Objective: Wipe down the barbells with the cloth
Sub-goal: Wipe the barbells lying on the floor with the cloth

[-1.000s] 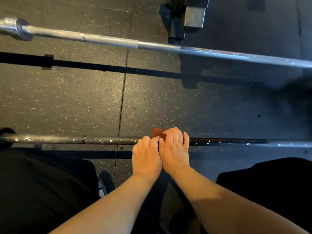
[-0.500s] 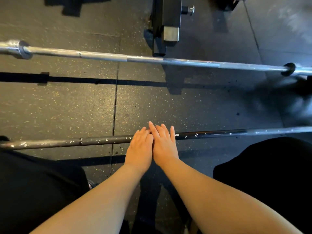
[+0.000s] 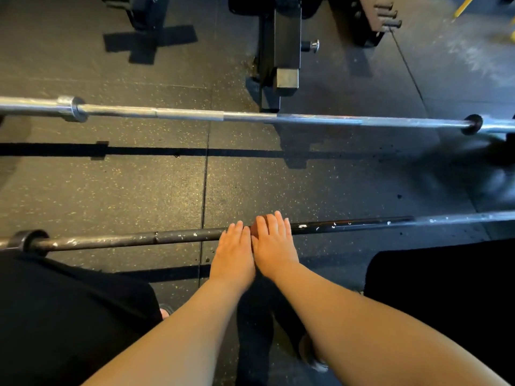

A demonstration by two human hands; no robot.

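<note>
A dark rubber gym floor (image 3: 125,190) flecked with pale specks fills the view, with a seam (image 3: 204,176) running up between two mats. The fingers (image 3: 237,231) of the left hand (image 3: 232,254) lie straight and close together across the near barbell (image 3: 125,238), their tips just past its far edge. The right hand (image 3: 274,246) lies right beside it, touching it along the side, with its fingers (image 3: 274,222) also laid flat over the bar and reaching a little further. Neither hand wraps around the shaft. A small reddish-brown bit of cloth (image 3: 254,229) shows at the bar in the gap between the two hands. The rest of it is hidden, so I cannot tell which hand presses it. This bar is dark and scuffed with pale chips, with a collar (image 3: 26,240) near its left end. Both bare forearms reach in from below, between knees in black clothing (image 3: 69,316). Further off, a silver barbell (image 3: 195,115) lies roughly parallel, well apart from the near one. Beyond it stands a black metal frame (image 3: 287,37) with a pin sticking out of its side.
</note>
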